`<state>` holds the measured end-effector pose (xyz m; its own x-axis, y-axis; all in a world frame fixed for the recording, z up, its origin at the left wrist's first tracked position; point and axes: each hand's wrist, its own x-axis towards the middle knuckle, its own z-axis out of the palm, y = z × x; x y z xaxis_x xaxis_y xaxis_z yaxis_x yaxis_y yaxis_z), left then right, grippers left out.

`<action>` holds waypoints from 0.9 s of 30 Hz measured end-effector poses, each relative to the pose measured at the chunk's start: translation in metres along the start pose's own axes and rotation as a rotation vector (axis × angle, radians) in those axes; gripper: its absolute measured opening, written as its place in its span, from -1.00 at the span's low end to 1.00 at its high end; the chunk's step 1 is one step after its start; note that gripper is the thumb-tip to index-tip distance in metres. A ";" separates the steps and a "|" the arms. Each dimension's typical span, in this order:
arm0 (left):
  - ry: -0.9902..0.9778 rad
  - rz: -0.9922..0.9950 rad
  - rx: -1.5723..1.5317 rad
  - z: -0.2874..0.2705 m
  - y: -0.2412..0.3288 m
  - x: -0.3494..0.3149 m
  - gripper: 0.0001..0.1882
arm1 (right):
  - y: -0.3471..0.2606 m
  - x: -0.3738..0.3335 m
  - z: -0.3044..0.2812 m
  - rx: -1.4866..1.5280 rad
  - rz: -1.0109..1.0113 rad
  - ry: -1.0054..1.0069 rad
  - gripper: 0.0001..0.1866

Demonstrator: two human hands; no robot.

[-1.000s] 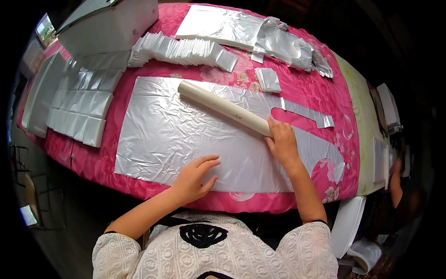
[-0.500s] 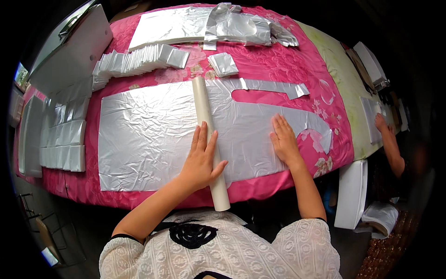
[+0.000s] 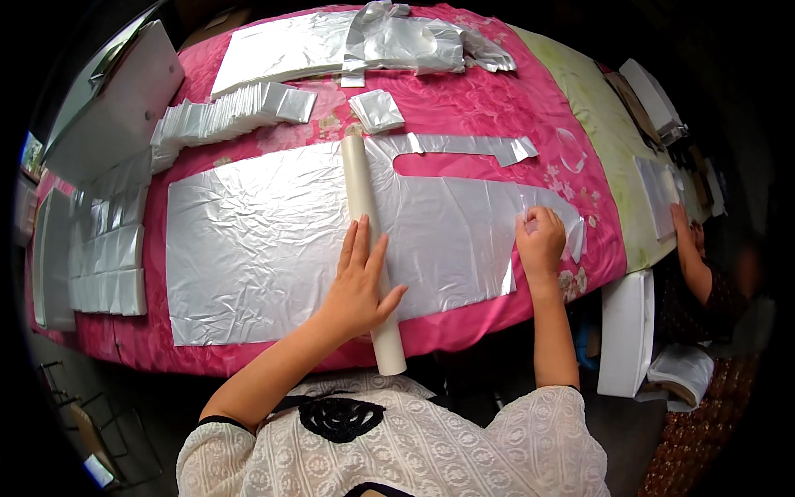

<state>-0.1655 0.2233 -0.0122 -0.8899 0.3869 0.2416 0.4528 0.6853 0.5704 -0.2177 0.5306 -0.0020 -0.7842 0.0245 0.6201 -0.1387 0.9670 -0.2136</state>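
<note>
A thin silvery plastic apron (image 3: 248, 240) lies spread flat on a pink flowered cloth, with its narrow straps toward the right. Across its middle rests a long cream tube (image 3: 361, 182). My left hand (image 3: 359, 277) lies on the tube, palm down, fingers spread and not wrapped round it. Further right, my right hand (image 3: 542, 242) has its fingers curled together on the apron's film near the curved strap end. The film there is drawn up in a pinch, and its lower edge stands slightly lifted beside the hand.
A stack of flat aprons (image 3: 281, 54) lies at the far side. Folded silvery packets (image 3: 224, 116) stand in a row, a small pile (image 3: 377, 110) beside them. White boxes (image 3: 54, 261) flank the left. At right, another person's hand (image 3: 681, 222) touches a clear packet.
My right hand has moved right and closed from lying flat to pinching the film, whose lower edge has shifted right. My left hand stays on the tube.
</note>
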 end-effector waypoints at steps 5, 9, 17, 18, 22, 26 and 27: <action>-0.066 -0.372 -0.913 -0.020 0.014 0.000 -0.48 | -0.155 -0.027 -0.025 0.851 0.155 -0.499 -0.79; -0.307 -0.752 -1.325 -0.057 -0.032 -0.010 -0.84 | -0.204 -0.044 -0.038 0.953 -0.312 -0.456 -0.68; -0.241 -0.983 -0.877 -0.161 -0.163 -0.072 -0.88 | -0.195 -0.093 -0.064 0.269 0.018 -0.831 -0.48; -0.257 -1.003 -0.791 -0.167 -0.168 -0.073 -0.88 | -0.195 -0.096 -0.062 0.271 0.060 -0.905 -0.49; -0.304 -1.017 -0.670 -0.178 -0.180 -0.073 -0.90 | -0.188 -0.096 -0.061 0.339 0.252 -1.094 -0.55; -0.315 -0.919 -0.300 -0.186 -0.177 -0.068 -0.88 | -0.171 -0.096 -0.069 0.433 0.365 -1.117 -0.58; -0.348 -0.835 -0.058 -0.191 -0.164 -0.062 -0.86 | -0.168 -0.099 -0.069 0.439 0.359 -1.101 -0.58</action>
<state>-0.1951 -0.0309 0.0288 -0.8563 -0.0517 -0.5139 -0.3448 0.7980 0.4942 -0.0750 0.3836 0.0250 -0.8811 -0.1602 -0.4450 0.1649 0.7777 -0.6066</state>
